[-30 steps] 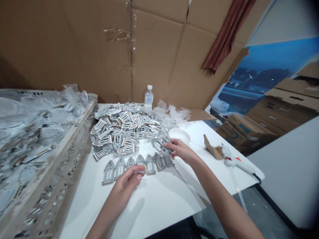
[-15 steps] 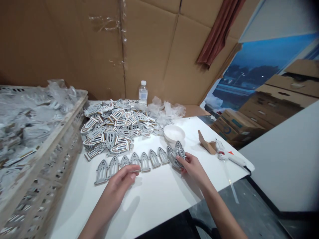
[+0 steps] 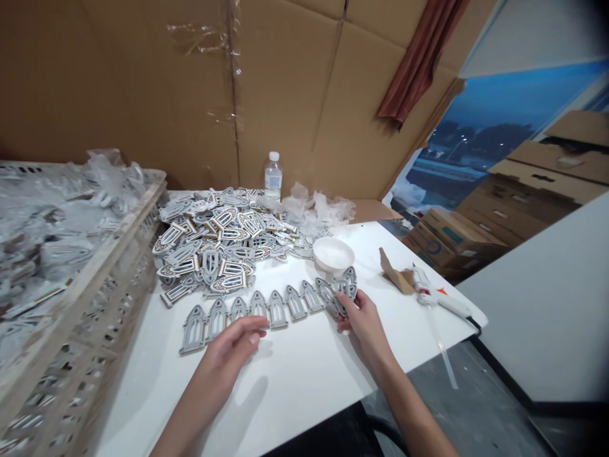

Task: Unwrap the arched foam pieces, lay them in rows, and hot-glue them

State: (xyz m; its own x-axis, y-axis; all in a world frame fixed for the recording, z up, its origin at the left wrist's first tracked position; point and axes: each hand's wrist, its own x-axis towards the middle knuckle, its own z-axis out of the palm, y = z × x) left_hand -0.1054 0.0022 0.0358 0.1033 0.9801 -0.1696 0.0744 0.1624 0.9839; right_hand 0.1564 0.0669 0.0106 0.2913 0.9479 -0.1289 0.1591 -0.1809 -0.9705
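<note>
Several grey arch-shaped window pieces (image 3: 276,309) lie side by side in a slightly curved row on the white table (image 3: 304,374). My right hand (image 3: 364,324) grips a few more grey arch pieces (image 3: 349,284) at the right end of that row, thumb on top. The fingers underneath are partly hidden, and the exact number of pieces cannot be made out. My left hand (image 3: 231,352) is open, its fingers stretched out in front of the row's middle and covering the lower part of some pieces. Nothing shows in it.
Behind the row lies a big heap of arch pieces (image 3: 214,238), with a water bottle (image 3: 273,178), plastic wrap (image 3: 318,206) and a white bowl (image 3: 333,255) nearby. A glue gun (image 3: 445,303) and cardboard scrap (image 3: 396,276) sit right. At left stands a full plastic crate (image 3: 107,266).
My right hand and its pieces have shifted slightly, with the held pieces turned a little and closer to the bowl. My left hand has stayed in place.
</note>
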